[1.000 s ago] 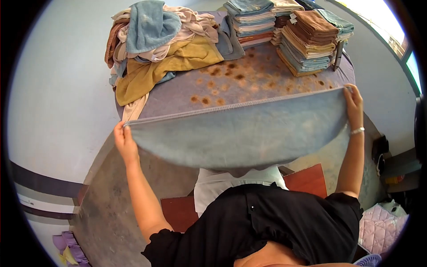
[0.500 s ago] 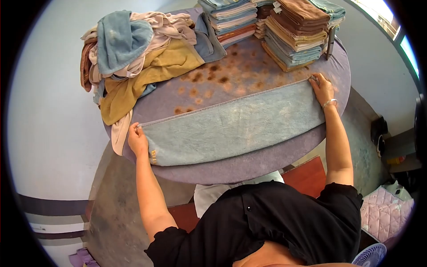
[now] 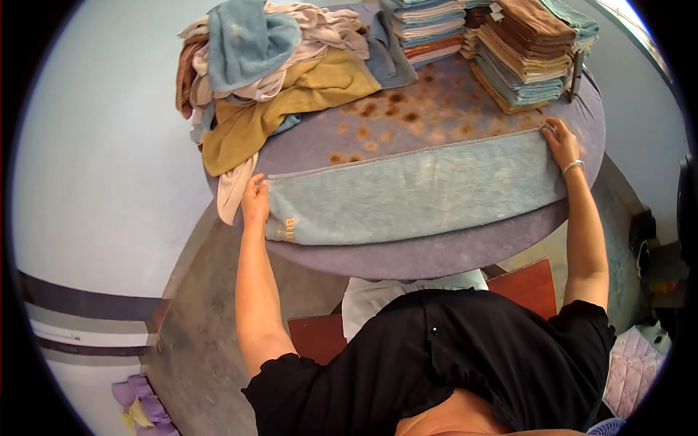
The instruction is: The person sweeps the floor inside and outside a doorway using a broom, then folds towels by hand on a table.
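Observation:
A pale blue-grey towel (image 3: pixel 422 189), folded into a long strip with yellow lettering near its left end, lies flat across the table (image 3: pixel 407 262). My left hand (image 3: pixel 255 203) is beside the towel's upper left corner, fingers extended along the short edge; whether the fingertips still touch the cloth is hard to see. At the opposite end, my right hand (image 3: pixel 562 147), with a bangle on the wrist, pinches the upper right corner between thumb and fingers.
A loose heap of towels, with a mustard one (image 3: pixel 291 102) in front, covers the back left. Stacks of folded towels (image 3: pixel 432 36) and a brown-topped stack (image 3: pixel 527 36) stand at the back. Brown stains (image 3: pixel 392 109) mark the tablecloth. A red-brown seat (image 3: pixel 527 287) sits below.
The view has shifted, so the table appears further right and higher. My left hand has eased slightly outward from the towel's corner, and more lettering shows. My right hand keeps its corner.

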The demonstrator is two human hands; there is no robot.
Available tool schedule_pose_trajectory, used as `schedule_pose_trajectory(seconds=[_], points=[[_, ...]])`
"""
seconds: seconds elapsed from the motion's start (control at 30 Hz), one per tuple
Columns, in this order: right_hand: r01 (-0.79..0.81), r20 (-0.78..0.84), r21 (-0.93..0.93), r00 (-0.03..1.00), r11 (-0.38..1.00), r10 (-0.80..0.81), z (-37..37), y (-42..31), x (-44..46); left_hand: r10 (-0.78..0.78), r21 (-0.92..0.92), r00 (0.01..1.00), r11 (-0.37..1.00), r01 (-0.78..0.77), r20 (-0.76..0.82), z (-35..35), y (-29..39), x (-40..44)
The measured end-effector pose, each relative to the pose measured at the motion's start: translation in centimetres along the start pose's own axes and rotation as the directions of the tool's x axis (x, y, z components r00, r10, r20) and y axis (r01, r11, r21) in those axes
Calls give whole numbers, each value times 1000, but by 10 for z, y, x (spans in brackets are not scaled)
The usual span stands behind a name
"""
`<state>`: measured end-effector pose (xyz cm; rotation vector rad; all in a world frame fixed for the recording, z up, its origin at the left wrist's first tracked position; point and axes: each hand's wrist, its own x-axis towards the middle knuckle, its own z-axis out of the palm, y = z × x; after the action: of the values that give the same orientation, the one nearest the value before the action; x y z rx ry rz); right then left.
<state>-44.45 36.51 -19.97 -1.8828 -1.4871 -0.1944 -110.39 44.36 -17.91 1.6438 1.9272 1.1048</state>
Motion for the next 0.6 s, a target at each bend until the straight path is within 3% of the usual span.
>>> schedule_pose_trajectory(seconds=[0.07,0.13,0.2,0.23,0.3,0.33,0.4,0.43,0.6], points=[[-326,283,-12,906,945,316,-23,-13,6,-41,-97,998,994,46,53,-11,8,-11],[-323,340,3,890,946,303,-30,7,3,-105,9,986,995,104,132,-24,16,-25],[-152,322,235,944,960,71,-29,37,-6,-111,19,983,994,109,145,-32,4,-31],[-146,324,235,944,961,64,-36,35,-11,-120,22,980,993,118,158,-36,2,-35],[-356,487,313,856,881,173,-55,30,-23,-133,23,977,991,131,166,-39,-11,-37],[-352,491,312,855,882,167,-55,34,-29,-131,-39,974,989,141,182,-36,-23,-35],[-138,355,361,935,922,1,-54,46,-41,-132,-100,972,983,153,194,-36,-28,-36],[-482,533,138,772,865,345,-90,-27,-41,-145,-59,966,985,161,215,-37,-11,-41],[-499,524,222,786,838,329,-75,6,-54,-81,71,960,995,64,269,-35,4,-36]])
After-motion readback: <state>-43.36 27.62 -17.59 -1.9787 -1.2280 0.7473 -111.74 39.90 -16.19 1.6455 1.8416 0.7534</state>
